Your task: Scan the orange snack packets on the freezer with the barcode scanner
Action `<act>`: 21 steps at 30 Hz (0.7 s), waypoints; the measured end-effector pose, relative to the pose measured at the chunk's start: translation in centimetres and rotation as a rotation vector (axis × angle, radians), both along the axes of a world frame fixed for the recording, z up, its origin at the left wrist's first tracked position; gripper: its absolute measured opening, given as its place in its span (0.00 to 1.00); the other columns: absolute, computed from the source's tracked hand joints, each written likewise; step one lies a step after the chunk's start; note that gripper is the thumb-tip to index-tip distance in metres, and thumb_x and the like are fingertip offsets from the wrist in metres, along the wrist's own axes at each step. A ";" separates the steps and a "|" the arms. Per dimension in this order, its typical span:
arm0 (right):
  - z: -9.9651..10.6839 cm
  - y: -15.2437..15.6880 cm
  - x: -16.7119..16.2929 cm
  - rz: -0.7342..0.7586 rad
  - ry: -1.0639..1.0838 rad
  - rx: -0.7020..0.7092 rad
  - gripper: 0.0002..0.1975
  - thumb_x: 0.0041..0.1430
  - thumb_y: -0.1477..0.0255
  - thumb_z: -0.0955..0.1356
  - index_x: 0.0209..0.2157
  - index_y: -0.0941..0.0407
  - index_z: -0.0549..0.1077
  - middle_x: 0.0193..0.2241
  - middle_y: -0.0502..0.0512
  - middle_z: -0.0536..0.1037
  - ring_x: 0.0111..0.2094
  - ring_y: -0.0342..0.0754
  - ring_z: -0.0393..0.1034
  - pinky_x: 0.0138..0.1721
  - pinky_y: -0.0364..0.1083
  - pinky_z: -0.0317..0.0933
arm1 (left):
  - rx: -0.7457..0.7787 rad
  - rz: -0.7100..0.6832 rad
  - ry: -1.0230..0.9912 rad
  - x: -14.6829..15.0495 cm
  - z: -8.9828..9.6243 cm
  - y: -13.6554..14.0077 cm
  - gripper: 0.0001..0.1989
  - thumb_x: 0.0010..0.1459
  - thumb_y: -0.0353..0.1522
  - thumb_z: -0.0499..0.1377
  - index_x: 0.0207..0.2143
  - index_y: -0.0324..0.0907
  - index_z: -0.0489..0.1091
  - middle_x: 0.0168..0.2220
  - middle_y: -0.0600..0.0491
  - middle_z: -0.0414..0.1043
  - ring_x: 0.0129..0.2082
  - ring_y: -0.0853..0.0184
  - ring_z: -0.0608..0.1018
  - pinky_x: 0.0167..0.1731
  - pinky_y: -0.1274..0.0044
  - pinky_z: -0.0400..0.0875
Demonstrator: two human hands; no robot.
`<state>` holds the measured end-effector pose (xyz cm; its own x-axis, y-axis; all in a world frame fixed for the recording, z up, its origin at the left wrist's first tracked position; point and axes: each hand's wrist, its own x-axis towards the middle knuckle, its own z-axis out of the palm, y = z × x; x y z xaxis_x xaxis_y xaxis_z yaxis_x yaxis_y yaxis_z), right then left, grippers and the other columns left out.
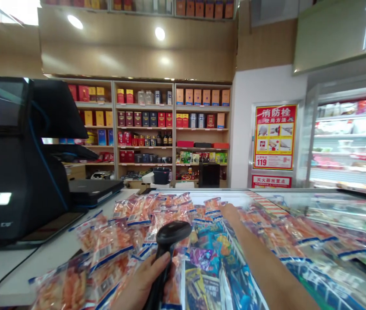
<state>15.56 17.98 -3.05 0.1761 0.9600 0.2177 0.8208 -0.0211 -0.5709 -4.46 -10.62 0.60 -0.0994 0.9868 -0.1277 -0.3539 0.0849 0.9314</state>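
Observation:
A black handheld barcode scanner [173,232] stands upright in my left hand [147,275], whose fingers are wrapped round its handle. My right arm stretches far forward over the freezer, and my right hand [229,212] is at a clear packet of orange-pink snack food [213,205]. The fingers of that hand are hidden, so a grip on the packet cannot be made out. Many similar blue-edged packets [110,243] lie in front of and around the scanner. Under my right arm, a wire basket holds blue and purple wrapped goods [205,258].
A black checkout terminal [4,172] stands on the white counter [4,273] at left, with a cable trailing down. More snack packets [279,239] lie on the glass freezer top at right. Shelves of boxes and bottles [145,118] line the back wall, beside a red-and-yellow poster [275,137].

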 end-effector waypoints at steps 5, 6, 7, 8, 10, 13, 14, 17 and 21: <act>-1.1 -1.8 1.3 0.050 0.097 0.216 0.14 0.49 0.70 0.58 0.29 0.59 0.72 0.26 0.57 0.75 0.30 0.47 0.69 0.30 0.42 0.57 | 0.022 -0.025 0.003 0.6 0.1 -0.5 0.13 0.42 0.40 0.59 0.24 0.38 0.65 0.19 0.56 0.65 0.14 0.77 0.63 0.15 0.83 0.57; -1.3 -2.4 1.6 0.053 0.149 0.299 0.13 0.48 0.70 0.58 0.29 0.58 0.72 0.25 0.56 0.75 0.28 0.47 0.69 0.30 0.42 0.57 | 0.038 -0.035 0.006 0.8 0.2 -0.7 0.13 0.42 0.40 0.59 0.25 0.38 0.64 0.19 0.56 0.65 0.14 0.77 0.63 0.15 0.83 0.57; -1.5 -2.9 2.0 0.058 0.202 0.379 0.13 0.48 0.69 0.58 0.28 0.59 0.71 0.24 0.55 0.75 0.27 0.46 0.68 0.29 0.42 0.57 | 0.054 -0.046 0.009 1.1 0.4 -0.9 0.13 0.42 0.39 0.58 0.25 0.38 0.64 0.19 0.56 0.65 0.14 0.77 0.63 0.15 0.83 0.56; -1.7 -3.5 2.4 0.067 0.249 0.448 0.13 0.47 0.68 0.58 0.28 0.59 0.71 0.23 0.55 0.75 0.26 0.47 0.68 0.28 0.42 0.56 | 0.065 -0.060 0.013 1.3 0.5 -1.2 0.13 0.43 0.39 0.58 0.25 0.38 0.64 0.19 0.56 0.65 0.14 0.77 0.63 0.14 0.83 0.56; -2.0 -4.5 3.0 0.089 0.308 0.529 0.14 0.47 0.66 0.58 0.27 0.59 0.70 0.22 0.56 0.74 0.25 0.47 0.67 0.27 0.43 0.56 | 0.073 -0.091 0.019 1.8 0.9 -1.8 0.13 0.43 0.40 0.58 0.25 0.38 0.64 0.19 0.55 0.65 0.14 0.77 0.63 0.15 0.83 0.56; -2.2 -5.7 3.3 0.094 0.329 0.588 0.15 0.48 0.64 0.58 0.26 0.59 0.70 0.22 0.56 0.74 0.25 0.48 0.66 0.27 0.43 0.55 | 0.059 -0.139 0.017 2.4 1.4 -2.6 0.14 0.43 0.40 0.58 0.27 0.38 0.64 0.19 0.55 0.66 0.13 0.77 0.63 0.15 0.83 0.56; -2.2 -6.1 3.3 0.092 0.321 0.602 0.15 0.48 0.65 0.58 0.26 0.59 0.70 0.22 0.56 0.74 0.25 0.48 0.66 0.27 0.43 0.55 | 0.054 -0.151 0.016 2.5 1.5 -2.8 0.14 0.43 0.40 0.58 0.28 0.38 0.64 0.19 0.55 0.66 0.13 0.77 0.63 0.15 0.83 0.56; -2.1 -7.1 3.1 0.095 0.291 0.636 0.14 0.48 0.66 0.58 0.26 0.59 0.70 0.23 0.56 0.74 0.26 0.47 0.66 0.28 0.43 0.55 | 0.058 -0.169 0.012 2.9 1.7 -3.5 0.13 0.44 0.39 0.58 0.28 0.38 0.64 0.19 0.55 0.65 0.13 0.77 0.63 0.14 0.83 0.55; -1.8 -8.3 3.0 0.087 0.284 0.661 0.14 0.48 0.66 0.58 0.25 0.59 0.70 0.23 0.56 0.74 0.26 0.47 0.66 0.29 0.43 0.55 | 0.079 -0.197 0.011 3.2 1.7 -4.1 0.12 0.45 0.38 0.57 0.22 0.38 0.62 0.18 0.55 0.63 0.14 0.78 0.63 0.15 0.83 0.56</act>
